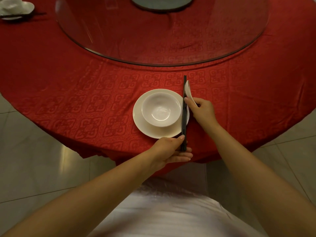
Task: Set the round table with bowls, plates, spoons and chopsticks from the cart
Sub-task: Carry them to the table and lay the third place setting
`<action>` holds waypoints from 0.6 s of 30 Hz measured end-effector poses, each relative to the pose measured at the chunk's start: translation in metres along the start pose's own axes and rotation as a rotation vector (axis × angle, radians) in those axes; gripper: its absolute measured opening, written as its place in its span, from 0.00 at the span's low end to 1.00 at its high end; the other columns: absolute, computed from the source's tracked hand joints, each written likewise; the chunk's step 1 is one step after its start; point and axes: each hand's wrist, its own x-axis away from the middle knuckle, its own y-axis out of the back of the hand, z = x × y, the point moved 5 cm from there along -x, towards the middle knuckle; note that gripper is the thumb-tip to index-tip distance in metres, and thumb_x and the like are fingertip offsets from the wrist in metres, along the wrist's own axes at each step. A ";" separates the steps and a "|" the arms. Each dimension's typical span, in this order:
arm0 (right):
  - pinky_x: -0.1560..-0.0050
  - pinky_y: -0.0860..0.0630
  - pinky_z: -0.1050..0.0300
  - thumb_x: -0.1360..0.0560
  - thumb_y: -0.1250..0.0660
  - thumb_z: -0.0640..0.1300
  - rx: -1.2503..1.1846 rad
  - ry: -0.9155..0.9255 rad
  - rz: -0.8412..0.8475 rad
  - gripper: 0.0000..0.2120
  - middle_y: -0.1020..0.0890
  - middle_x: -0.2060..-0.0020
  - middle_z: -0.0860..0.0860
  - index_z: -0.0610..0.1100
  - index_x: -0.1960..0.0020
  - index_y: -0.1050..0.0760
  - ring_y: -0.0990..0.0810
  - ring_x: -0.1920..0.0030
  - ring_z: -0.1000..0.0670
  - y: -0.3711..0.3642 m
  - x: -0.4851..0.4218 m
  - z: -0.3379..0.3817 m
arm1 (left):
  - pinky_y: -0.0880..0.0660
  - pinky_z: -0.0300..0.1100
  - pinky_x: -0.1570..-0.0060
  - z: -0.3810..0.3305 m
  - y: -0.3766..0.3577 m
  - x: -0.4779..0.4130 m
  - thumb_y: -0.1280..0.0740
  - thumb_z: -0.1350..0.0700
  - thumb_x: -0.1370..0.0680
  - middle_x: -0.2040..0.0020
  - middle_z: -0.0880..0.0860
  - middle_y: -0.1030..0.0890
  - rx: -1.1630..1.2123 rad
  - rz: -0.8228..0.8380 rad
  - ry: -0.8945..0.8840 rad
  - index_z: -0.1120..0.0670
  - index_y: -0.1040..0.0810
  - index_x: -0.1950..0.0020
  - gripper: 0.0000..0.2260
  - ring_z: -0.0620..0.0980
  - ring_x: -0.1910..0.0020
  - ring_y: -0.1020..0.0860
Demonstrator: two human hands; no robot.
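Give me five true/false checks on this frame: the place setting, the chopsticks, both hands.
1. The bowl sits on the plate. True.
2. The chopsticks lie across the plate's left edge. False: they run along its right edge, pointing toward the glass turntable.
3. The left hand pinches the near end of the chopsticks. True.
4. The right hand is empty. False: it holds a white spoon and touches the chopsticks.
5. This is the only setting on the red tablecloth. False: another setting sits at far left.
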 end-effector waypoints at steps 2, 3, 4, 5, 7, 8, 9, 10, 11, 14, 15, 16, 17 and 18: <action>0.66 0.40 0.54 0.23 0.37 0.47 -0.019 -0.013 -0.030 0.18 0.37 0.72 0.46 0.36 0.66 0.30 0.38 0.69 0.50 0.010 -0.001 -0.001 | 0.18 0.38 0.64 -0.001 0.008 0.006 0.40 0.50 0.20 0.54 0.60 0.19 -0.059 -0.009 0.014 0.63 0.27 0.39 0.17 0.49 0.64 0.16; 0.66 0.40 0.53 0.22 0.39 0.45 -0.046 -0.027 -0.044 0.15 0.38 0.72 0.47 0.40 0.65 0.30 0.38 0.69 0.50 0.016 -0.002 -0.001 | 0.18 0.38 0.63 -0.003 0.015 0.011 0.40 0.50 0.20 0.54 0.60 0.19 -0.101 -0.019 0.022 0.63 0.28 0.38 0.18 0.49 0.63 0.16; 0.67 0.41 0.52 0.21 0.40 0.43 -0.078 -0.039 -0.053 0.13 0.38 0.72 0.48 0.43 0.64 0.31 0.39 0.70 0.51 0.023 -0.002 0.000 | 0.18 0.38 0.63 -0.006 0.024 0.016 0.40 0.50 0.20 0.53 0.60 0.19 -0.140 -0.038 0.030 0.63 0.28 0.38 0.19 0.50 0.63 0.16; 0.68 0.41 0.53 0.21 0.41 0.41 -0.099 -0.042 -0.059 0.12 0.38 0.73 0.50 0.45 0.64 0.33 0.39 0.71 0.52 0.031 -0.003 0.001 | 0.18 0.38 0.63 -0.011 0.035 0.023 0.39 0.51 0.20 0.54 0.60 0.19 -0.172 -0.070 0.031 0.64 0.28 0.38 0.18 0.50 0.63 0.16; 0.73 0.40 0.58 0.21 0.43 0.39 -0.065 -0.016 -0.050 0.10 0.36 0.73 0.51 0.42 0.61 0.31 0.37 0.74 0.55 0.047 -0.005 0.006 | 0.19 0.38 0.68 -0.024 0.058 0.037 0.37 0.54 0.21 0.58 0.60 0.17 -0.207 -0.171 -0.012 0.65 0.25 0.41 0.16 0.49 0.67 0.16; 0.75 0.37 0.61 0.21 0.43 0.40 -0.024 0.010 -0.037 0.08 0.35 0.72 0.52 0.40 0.57 0.28 0.34 0.75 0.57 0.054 -0.006 0.012 | 0.20 0.37 0.71 -0.034 0.070 0.044 0.36 0.56 0.21 0.61 0.59 0.17 -0.227 -0.234 -0.065 0.65 0.24 0.42 0.14 0.48 0.70 0.17; 0.75 0.35 0.65 0.21 0.42 0.40 0.016 0.048 -0.014 0.08 0.33 0.71 0.52 0.39 0.50 0.25 0.33 0.75 0.60 0.058 -0.007 0.019 | 0.22 0.36 0.74 -0.045 0.081 0.051 0.36 0.57 0.22 0.63 0.58 0.17 -0.256 -0.303 -0.131 0.65 0.23 0.43 0.13 0.46 0.73 0.18; 0.73 0.33 0.68 0.21 0.41 0.39 0.049 0.096 0.022 0.10 0.31 0.69 0.53 0.41 0.43 0.25 0.31 0.74 0.62 0.060 -0.007 0.028 | 0.23 0.35 0.76 -0.057 0.090 0.056 0.36 0.58 0.22 0.64 0.57 0.18 -0.287 -0.369 -0.201 0.65 0.23 0.43 0.13 0.44 0.75 0.20; 0.68 0.32 0.68 0.21 0.40 0.38 0.096 0.148 0.067 0.14 0.29 0.66 0.54 0.44 0.37 0.26 0.30 0.70 0.63 0.060 -0.007 0.038 | 0.24 0.34 0.77 -0.068 0.096 0.060 0.36 0.58 0.22 0.64 0.57 0.19 -0.312 -0.425 -0.261 0.65 0.24 0.42 0.13 0.43 0.77 0.21; 0.55 0.33 0.60 0.24 0.36 0.39 0.420 0.271 0.186 0.19 0.23 0.55 0.47 0.46 0.33 0.28 0.25 0.54 0.50 0.044 -0.004 0.061 | 0.24 0.35 0.78 -0.088 0.102 0.058 0.36 0.60 0.22 0.62 0.59 0.20 -0.328 -0.482 -0.309 0.64 0.31 0.34 0.18 0.50 0.72 0.21; 0.54 0.34 0.59 0.24 0.35 0.39 0.521 0.295 0.230 0.18 0.22 0.53 0.44 0.45 0.34 0.26 0.24 0.51 0.46 0.036 -0.003 0.065 | 0.23 0.36 0.77 -0.090 0.099 0.055 0.36 0.60 0.22 0.61 0.60 0.21 -0.320 -0.467 -0.292 0.63 0.34 0.31 0.20 0.52 0.70 0.21; 0.53 0.34 0.58 0.25 0.35 0.39 0.598 0.316 0.284 0.17 0.22 0.50 0.42 0.43 0.36 0.25 0.24 0.48 0.44 0.026 -0.001 0.068 | 0.22 0.37 0.76 -0.091 0.094 0.051 0.37 0.60 0.21 0.61 0.61 0.21 -0.306 -0.444 -0.275 0.63 0.38 0.28 0.23 0.53 0.69 0.22; 0.52 0.34 0.58 0.24 0.36 0.40 0.652 0.333 0.341 0.15 0.22 0.48 0.42 0.42 0.38 0.25 0.24 0.46 0.44 0.017 0.001 0.070 | 0.21 0.37 0.75 -0.091 0.090 0.048 0.37 0.61 0.21 0.62 0.61 0.22 -0.289 -0.418 -0.264 0.63 0.41 0.27 0.24 0.54 0.68 0.22; 0.50 0.35 0.59 0.24 0.36 0.40 0.685 0.344 0.392 0.15 0.22 0.47 0.43 0.41 0.38 0.25 0.25 0.44 0.44 0.008 0.004 0.071 | 0.21 0.37 0.75 -0.090 0.086 0.043 0.38 0.61 0.21 0.62 0.61 0.22 -0.276 -0.399 -0.258 0.63 0.42 0.26 0.25 0.54 0.68 0.22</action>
